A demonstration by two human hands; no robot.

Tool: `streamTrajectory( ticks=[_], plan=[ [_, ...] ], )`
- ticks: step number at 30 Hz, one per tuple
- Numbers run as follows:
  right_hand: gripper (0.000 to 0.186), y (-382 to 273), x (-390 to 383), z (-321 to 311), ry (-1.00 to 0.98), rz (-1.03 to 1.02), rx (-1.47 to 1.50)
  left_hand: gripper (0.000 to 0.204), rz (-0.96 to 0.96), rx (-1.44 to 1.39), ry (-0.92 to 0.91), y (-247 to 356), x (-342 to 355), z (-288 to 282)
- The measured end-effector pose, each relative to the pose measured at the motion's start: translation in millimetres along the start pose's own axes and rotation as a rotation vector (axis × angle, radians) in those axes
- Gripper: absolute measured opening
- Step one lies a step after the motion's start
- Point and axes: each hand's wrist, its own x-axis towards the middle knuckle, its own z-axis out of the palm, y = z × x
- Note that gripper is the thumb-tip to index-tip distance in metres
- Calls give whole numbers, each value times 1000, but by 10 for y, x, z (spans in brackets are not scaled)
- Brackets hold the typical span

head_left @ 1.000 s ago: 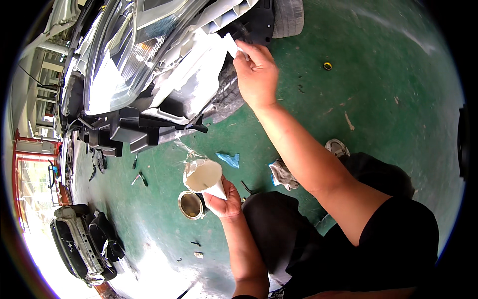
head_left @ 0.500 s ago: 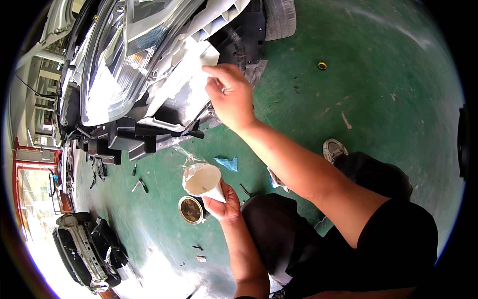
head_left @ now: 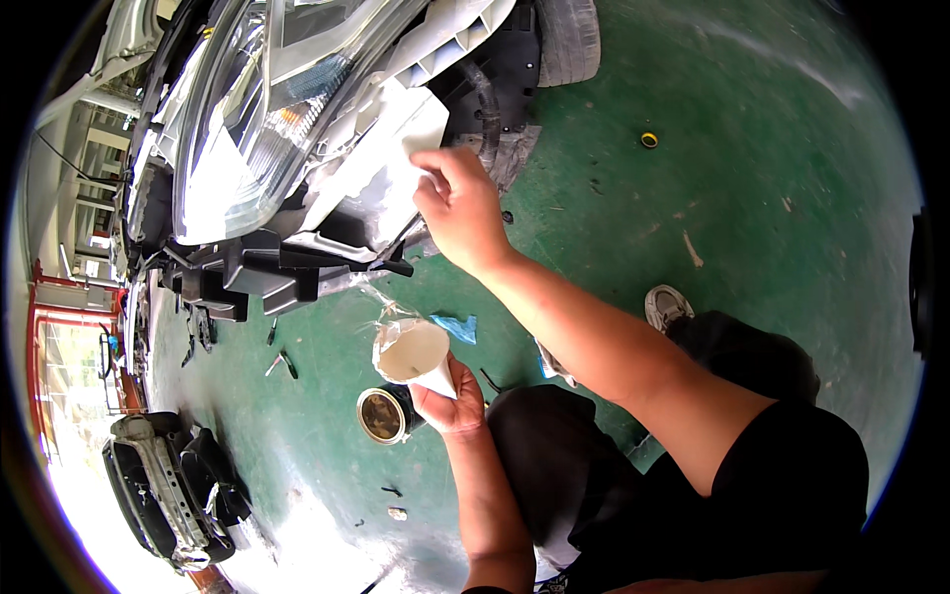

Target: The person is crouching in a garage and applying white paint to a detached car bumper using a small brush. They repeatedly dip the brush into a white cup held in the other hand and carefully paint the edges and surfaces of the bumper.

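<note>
My left hand (head_left: 452, 396) is wrapped round a white cup (head_left: 414, 356), tilted so that its mouth shows. Ragged clear film and thin strands (head_left: 381, 309) hang off its far rim. Farther up, my right hand (head_left: 457, 203) is closed, thumb and index finger near together, at the edge of a pale panel (head_left: 371, 183) below the car's headlight (head_left: 267, 129). Whatever those fingers hold, if anything, I cannot make out. Just left of my left hand, an open tin (head_left: 382, 415) with brownish contents stands on the floor.
A tyre (head_left: 568, 42) and black bumper brackets (head_left: 259, 272) flank the panel. On the green floor lie a blue scrap (head_left: 455, 328), pliers (head_left: 283, 364) and a yellow ring (head_left: 649, 141). A removed black car part (head_left: 163, 490) lies at lower left. My shoe (head_left: 668, 306) is at right.
My right hand has moved slightly down in the picture, staying close to the panel. The cup in my left hand has shifted a little right and up; the whole view has drifted slightly.
</note>
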Motion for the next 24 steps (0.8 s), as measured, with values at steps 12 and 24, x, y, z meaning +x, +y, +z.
streamTrajectory(
  ticks=[12,24],
  plan=[
    [32,-365,250,71,108,-189,-96,21,40,-4,39,-8,-35,22],
    [32,-497,269,-173,86,-146,-199,23,-10,-52,-26,74,-35,-26]
  ],
)
